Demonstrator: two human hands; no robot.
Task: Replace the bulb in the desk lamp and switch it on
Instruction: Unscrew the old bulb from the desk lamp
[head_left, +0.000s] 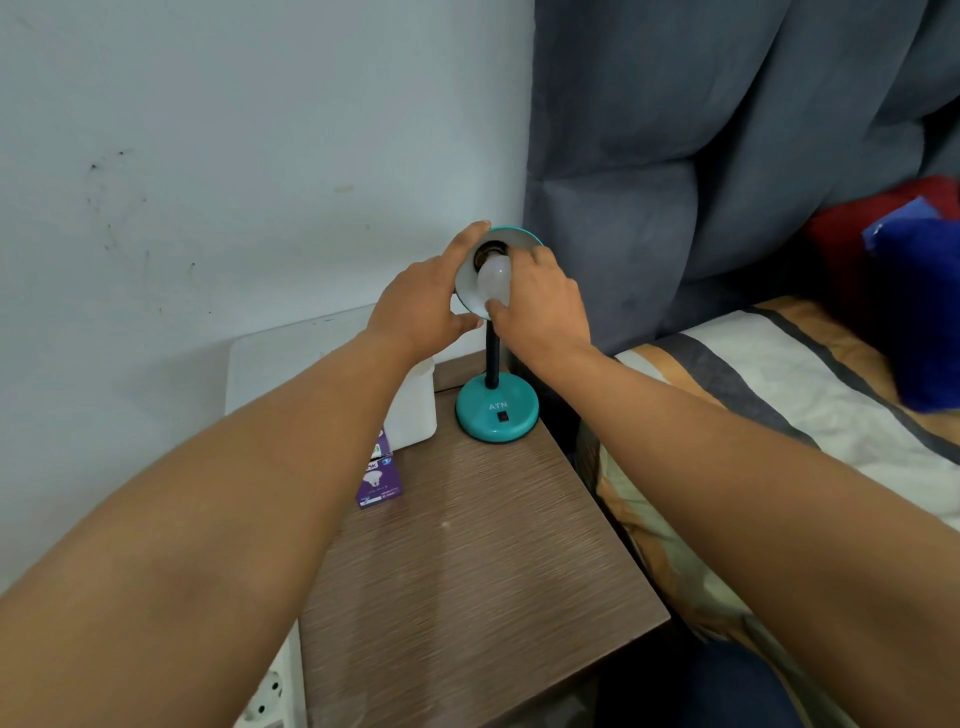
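Right hand (540, 306) grips bulb (493, 280); left hand (421, 306) steadies lamp shade (467, 296).

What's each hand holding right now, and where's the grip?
Left hand holds the lamp shade by its left rim. Right hand holds the bulb, grip on the round glass end, thumb underneath.

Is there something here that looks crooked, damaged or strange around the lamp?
Nothing looks damaged or spilled. The lamp shade is tipped toward the camera, but the left hand holds its rim while the right hand grips the bulb. The lamp base sits flat on the table.
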